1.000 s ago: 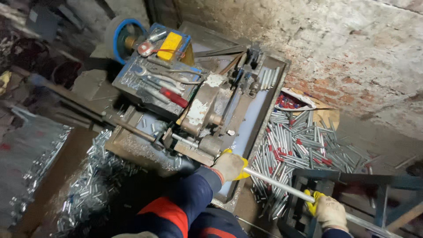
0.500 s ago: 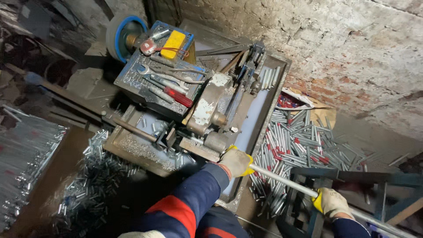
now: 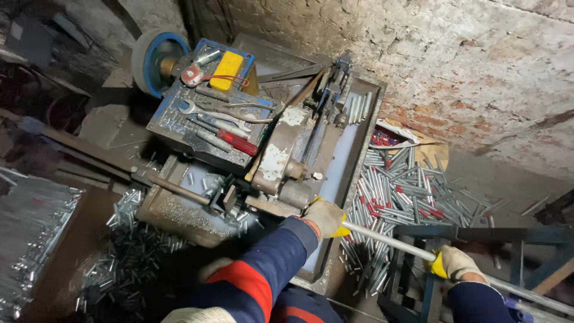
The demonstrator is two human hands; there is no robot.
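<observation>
My left hand (image 3: 324, 216), in a dirty work glove with yellow trim, grips a long shiny metal rod (image 3: 387, 240) where it enters the grimy cutting machine (image 3: 286, 157). My right hand (image 3: 455, 264), gloved the same way, holds the same rod farther right, above a dark steel stand (image 3: 472, 234). The rod runs down and right past the frame's edge. My blue sleeve with a red band covers the machine's near corner.
A blue tool tray (image 3: 206, 116) with wrenches, a red-handled tool and a yellow box sits on the machine, next to a blue-rimmed wheel (image 3: 156, 60). Several cut tubes (image 3: 412, 191) lie heaped under the brick wall (image 3: 454, 66). Short cut pieces (image 3: 128, 251) pile up lower left.
The view has shifted slightly, so the machine sits a bit lower and to the right. Both hands keep their grip on the rod; my right hand appears higher in the frame.
</observation>
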